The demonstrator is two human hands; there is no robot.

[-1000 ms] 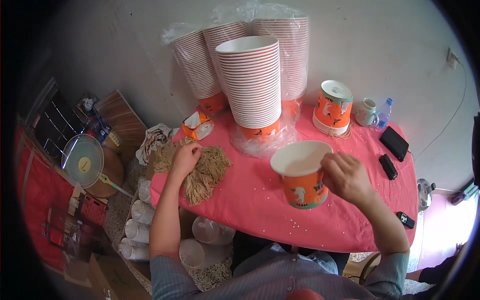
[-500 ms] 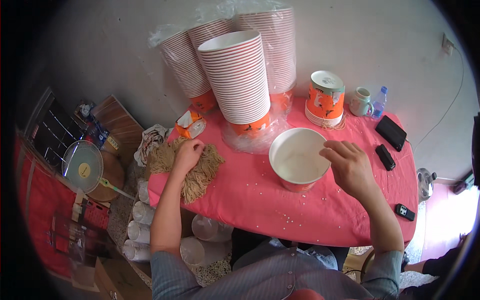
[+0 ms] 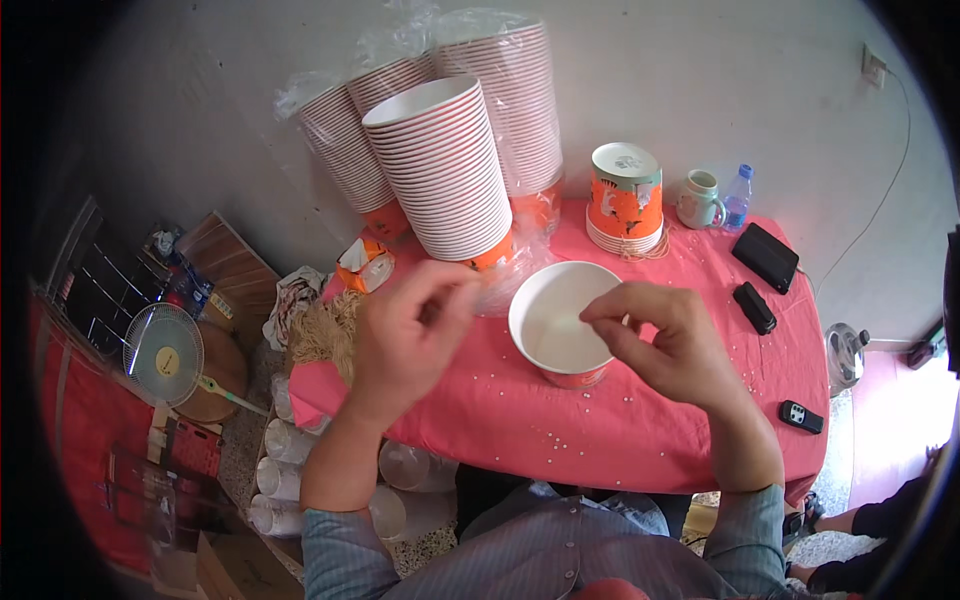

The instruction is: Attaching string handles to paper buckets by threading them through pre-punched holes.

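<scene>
A white-lined paper bucket (image 3: pixel 560 345) stands upright and open on the pink-covered table. My right hand (image 3: pixel 665 340) is over its right rim, thumb and fingertips pinched together; whatever they pinch is too fine to make out. My left hand (image 3: pixel 415 335) is raised to the left of the bucket, its fingers curled into a pinch and slightly blurred; anything between them is hidden. Behind my left wrist lies a heap of beige strings (image 3: pixel 322 335), partly covered by that hand. Small white bits are scattered over the cloth in front of the bucket.
Tall stacks of nested paper buckets (image 3: pixel 450 170), some bagged in plastic, stand at the back. An upturned orange bucket (image 3: pixel 625 200), a mug (image 3: pixel 700 200), a bottle (image 3: pixel 738 198), a black case (image 3: pixel 766 257) and a remote (image 3: pixel 801 417) sit right. A tissue pack (image 3: pixel 365 265) lies left.
My left hand has lifted off the string heap and moved right toward the bucket. The right hand has shifted slightly left over the rim. The whole view has shifted a little.
</scene>
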